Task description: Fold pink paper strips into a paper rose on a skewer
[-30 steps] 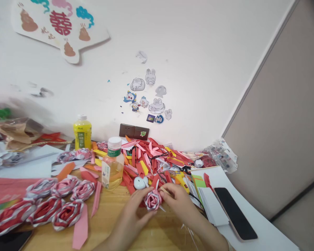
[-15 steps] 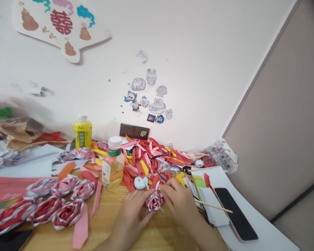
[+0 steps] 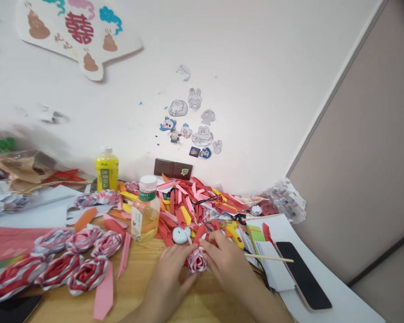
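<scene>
Here we see a pink-and-white paper rose (image 3: 197,262).
The left hand (image 3: 170,269) pinches it; the right hand (image 3: 227,261) grips a pale, slender stick (image 3: 271,257).

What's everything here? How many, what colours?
Round paper rose: one, pink-white, centre front
Thin wooden stick: one, pale, pointing right
Striped paper roses: several, red-pink-white, left
Folded paper strips: many, mostly red, centre
Plastic drink bottles: two, yellow, amber, left
Earbud-shaped object: one, white, centre
Gun-shaped tool: one, yellow, centre right
Flat devices: two, black, right, lower left
Stacked paper slips: several, white, right
Crumpled bags: two, brown left, clear right
Cartoon paper cutouts: several, mostly grey, wall
Fan-shaped board: one, mostly white, wall
Wooden tabletop: one, tan, below
Left hand, right hand: two, bare, around rose
</scene>
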